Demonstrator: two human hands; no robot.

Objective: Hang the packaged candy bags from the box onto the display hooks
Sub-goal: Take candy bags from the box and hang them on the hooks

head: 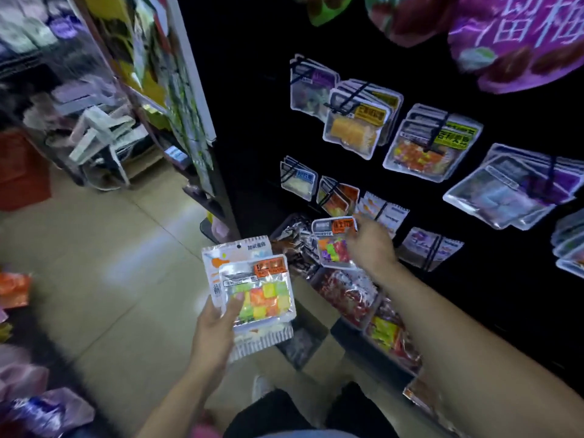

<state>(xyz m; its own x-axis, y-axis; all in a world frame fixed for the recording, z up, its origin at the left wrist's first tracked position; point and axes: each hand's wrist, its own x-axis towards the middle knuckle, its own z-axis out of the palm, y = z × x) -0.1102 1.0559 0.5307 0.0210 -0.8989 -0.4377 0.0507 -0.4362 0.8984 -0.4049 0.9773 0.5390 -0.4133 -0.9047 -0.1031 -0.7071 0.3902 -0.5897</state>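
My left hand [215, 330] holds a small stack of candy bags [257, 290] at lower centre, thumb across the front bag of bright yellow, green and orange cubes. My right hand [369, 245] grips another bag of coloured candy [335, 245] with an orange label, raised close to the black display wall. Just above and right of it hang bags on a hook [384, 210]. An open cardboard box [311, 339] sits on the floor below, between my arms.
Rows of clear candy bags hang on the black wall, such as yellow ones [357, 121] and orange ones [426, 143]. Trays of red packets [350, 295] line the base. A shelf end [189, 90] stands left, beige floor [110, 263] beside it.
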